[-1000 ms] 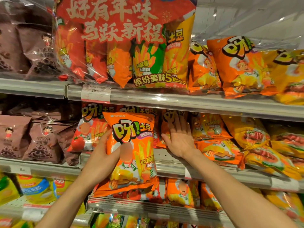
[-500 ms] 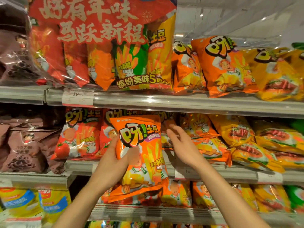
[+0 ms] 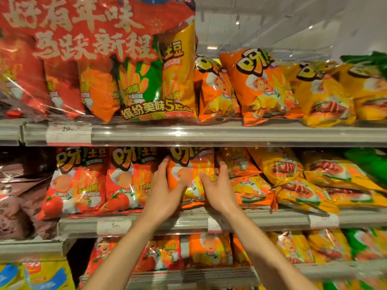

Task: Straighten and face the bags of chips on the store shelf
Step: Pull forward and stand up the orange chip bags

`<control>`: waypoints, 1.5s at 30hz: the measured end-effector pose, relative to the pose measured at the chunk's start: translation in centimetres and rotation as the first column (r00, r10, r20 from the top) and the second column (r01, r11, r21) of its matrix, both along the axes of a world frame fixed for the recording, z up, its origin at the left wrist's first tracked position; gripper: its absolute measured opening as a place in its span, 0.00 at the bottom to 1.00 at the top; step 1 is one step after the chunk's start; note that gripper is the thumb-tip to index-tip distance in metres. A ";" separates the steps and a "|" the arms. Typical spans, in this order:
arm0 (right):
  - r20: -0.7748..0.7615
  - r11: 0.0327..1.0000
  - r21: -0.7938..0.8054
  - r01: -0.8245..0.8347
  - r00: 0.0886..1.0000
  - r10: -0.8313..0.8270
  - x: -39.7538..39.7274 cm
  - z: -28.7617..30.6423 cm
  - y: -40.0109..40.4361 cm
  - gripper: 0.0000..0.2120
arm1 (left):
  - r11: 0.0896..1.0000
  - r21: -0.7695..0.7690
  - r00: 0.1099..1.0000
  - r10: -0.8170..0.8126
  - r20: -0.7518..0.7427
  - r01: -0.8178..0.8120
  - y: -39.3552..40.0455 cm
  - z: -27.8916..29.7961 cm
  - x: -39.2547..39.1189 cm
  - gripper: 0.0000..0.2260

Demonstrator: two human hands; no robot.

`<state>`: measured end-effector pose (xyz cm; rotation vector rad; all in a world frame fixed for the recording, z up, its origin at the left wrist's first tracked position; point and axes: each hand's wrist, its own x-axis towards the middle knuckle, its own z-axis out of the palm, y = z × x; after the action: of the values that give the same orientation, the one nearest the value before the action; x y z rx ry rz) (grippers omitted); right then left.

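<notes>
An orange chip bag stands upright on the middle shelf, its front facing out, its top tucked under the shelf above. My left hand grips its left edge, fingers up along the side and thumb on the front. On its right edge my right hand holds it with fingers curled round the side and thumb on the front. Two red tomato-flavour bags stand upright to its left. To the right, orange bags and yellow bags lie tilted and stacked.
The top shelf carries a large red multipack, orange bags and yellow ones. Brown bags fill the left bay. A lower shelf holds more orange, yellow and green bags. Price tags sit on the shelf rails.
The orange bag, held out in front of the shelf by my left hand, has gone back into the middle shelf row. My right hand has moved onto its right edge.
</notes>
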<state>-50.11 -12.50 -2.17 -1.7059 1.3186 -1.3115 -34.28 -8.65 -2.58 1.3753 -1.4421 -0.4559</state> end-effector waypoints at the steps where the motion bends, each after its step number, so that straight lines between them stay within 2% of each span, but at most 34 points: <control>1: -0.015 1.000 -0.007 0.000 1.000 0.000 0.1 -0.3 0.1 0.33 | 1.000 0.004 1.000 -0.006 0.024 0.006 0.0 -0.6 0.1 0.37; 8: -0.153 1.000 0.008 -0.024 0.988 0.025 -0.1 -1.8 -0.1 0.31 | 0.999 0.027 0.994 -0.024 0.105 0.021 -0.2 -2.4 1.0 0.33; 13: -0.226 0.992 0.087 -0.090 0.968 0.108 -0.6 -1.2 -0.3 0.34 | 0.995 0.051 0.992 -0.093 0.084 0.089 0.4 -2.7 1.8 0.34; 16: -0.205 0.994 0.057 -0.097 0.973 0.107 -1.6 -0.3 0.6 0.33 | 0.995 0.059 0.995 -0.085 0.047 0.082 1.4 -2.4 2.0 0.32; 19: -0.141 0.995 -0.014 -0.098 0.985 0.095 -2.8 0.2 3.1 0.24 | 0.998 0.056 0.999 -0.037 -0.009 0.037 3.2 -2.0 2.3 0.25; 24: 0.042 0.994 0.022 -0.104 0.994 0.103 -4.5 -1.7 6.8 0.11 | 0.998 0.045 0.991 -0.038 -0.128 0.044 6.1 -3.2 3.2 0.14; 27: 0.128 0.989 0.121 -0.086 0.989 0.071 -5.2 -4.3 8.8 0.11 | 0.993 0.088 0.967 -0.052 -0.249 0.076 7.6 -5.1 3.2 0.11; 29: 0.154 0.979 0.197 -0.055 0.988 0.025 -5.8 -6.5 10.0 0.17 | 0.992 0.109 0.969 -0.035 -0.245 0.063 8.3 -6.7 3.1 0.10; 30: 0.173 0.973 0.226 -0.055 0.985 0.015 -6.2 -7.5 10.5 0.16 | 0.990 0.133 0.969 -0.017 -0.247 0.051 8.6 -7.5 3.0 0.10; 33: 0.156 0.956 0.294 -0.018 0.987 -0.030 -8.3 -9.7 11.8 0.07 | 0.977 0.204 0.953 0.009 -0.303 0.056 9.4 -9.4 2.2 0.07; 37: 0.144 0.943 0.327 0.052 0.984 -0.104 -11.3 -10.0 12.6 0.08 | 0.967 0.245 0.942 0.013 -0.334 0.074 9.5 -10.8 0.5 0.06; 45: 0.131 0.979 0.195 0.054 0.988 -0.081 -17.9 -7.5 10.1 0.05 | 0.987 0.138 0.930 -0.031 -0.365 0.088 6.7 -8.3 -6.8 0.08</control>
<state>-68.02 -2.37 -9.64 -1.4263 1.3842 -1.2719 -41.06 -1.93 -10.84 1.2868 -1.1644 -0.8297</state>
